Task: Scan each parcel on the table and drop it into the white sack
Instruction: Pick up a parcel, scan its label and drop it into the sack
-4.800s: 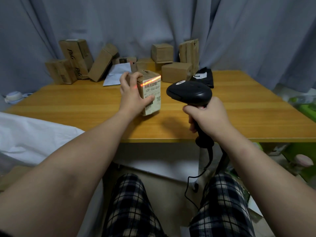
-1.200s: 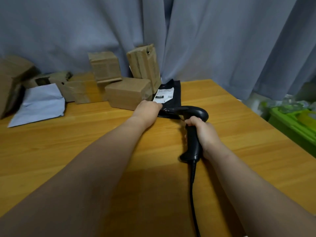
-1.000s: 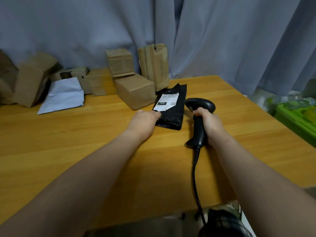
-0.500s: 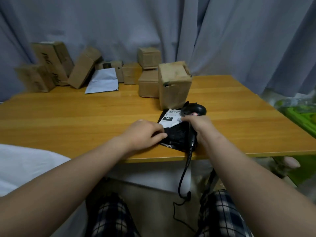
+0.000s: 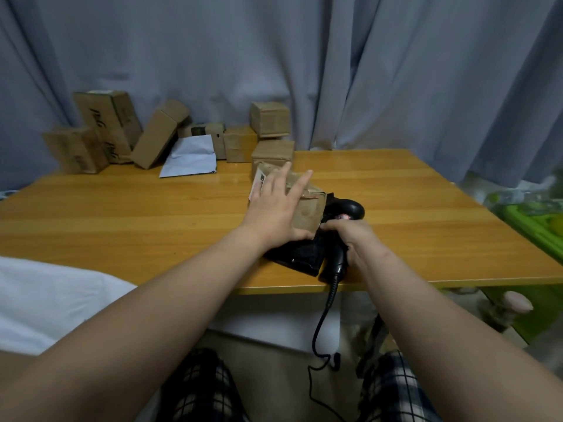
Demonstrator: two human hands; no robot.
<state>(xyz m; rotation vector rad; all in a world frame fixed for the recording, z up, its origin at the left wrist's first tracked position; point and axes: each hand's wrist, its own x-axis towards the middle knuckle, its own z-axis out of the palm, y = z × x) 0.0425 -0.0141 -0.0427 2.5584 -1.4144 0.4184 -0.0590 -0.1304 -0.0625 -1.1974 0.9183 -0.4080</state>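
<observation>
Near table edge, left hand covers box, right hand grips scanner

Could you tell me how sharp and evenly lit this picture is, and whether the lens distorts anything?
Head view: dim, soft light, no glare; the left hand and the cardboard box under it are slightly motion-blurred, its label unreadable; the table edges bend slightly and the forearms loom large, from the wide-angle lens; the green crate at the right edge is smeared.
</observation>
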